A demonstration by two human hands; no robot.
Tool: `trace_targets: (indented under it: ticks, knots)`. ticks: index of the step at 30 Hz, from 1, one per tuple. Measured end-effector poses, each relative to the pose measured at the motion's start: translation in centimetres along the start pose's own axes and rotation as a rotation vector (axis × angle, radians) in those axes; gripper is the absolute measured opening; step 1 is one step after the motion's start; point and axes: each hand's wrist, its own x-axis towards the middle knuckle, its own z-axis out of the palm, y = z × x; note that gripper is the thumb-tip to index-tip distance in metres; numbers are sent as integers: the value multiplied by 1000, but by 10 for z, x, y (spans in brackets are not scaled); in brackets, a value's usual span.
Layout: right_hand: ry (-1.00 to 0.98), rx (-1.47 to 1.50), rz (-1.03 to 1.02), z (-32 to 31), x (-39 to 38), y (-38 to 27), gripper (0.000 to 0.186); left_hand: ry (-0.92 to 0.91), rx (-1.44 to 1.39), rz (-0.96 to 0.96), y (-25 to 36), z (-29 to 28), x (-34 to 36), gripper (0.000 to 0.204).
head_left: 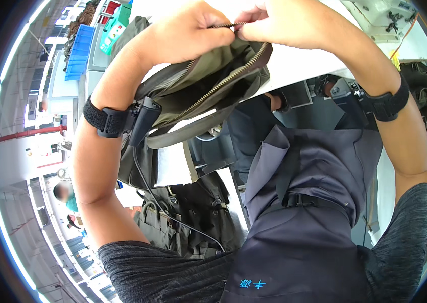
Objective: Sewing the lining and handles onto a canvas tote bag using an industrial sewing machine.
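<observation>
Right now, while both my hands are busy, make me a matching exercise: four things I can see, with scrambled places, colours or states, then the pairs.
Things:
1. Bag
2. Apron
3. Bin at upper left
4. Left hand

Descriptions:
A. Blue
B. Gripping at the top, close to the right hand
C. Dark, worn on the body
D. Mouth gaping, zipper open

Pairs: 1-D, 2-C, 3-A, 4-B

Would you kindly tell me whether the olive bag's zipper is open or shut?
Open: the brass zipper has its two rows apart, showing inside the olive bag.
</observation>
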Motion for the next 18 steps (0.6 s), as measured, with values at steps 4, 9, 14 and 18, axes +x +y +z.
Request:
trace_targets:
  ticks: [4,9,14,18]
  knots:
    - [-23,-41,79,0,7,8,23,85,146,24,3,1,-5,21]
    - [37,-1,-52,5,11,10,23,141,312,-23,23,-4,-24,30]
    - [-36,-37,50,-5,7,14,25,141,418,32,27,-3,-21,25]
    - [3,-65,-24,-4,10,8,28,158,375,77,24,-3,-18,22]
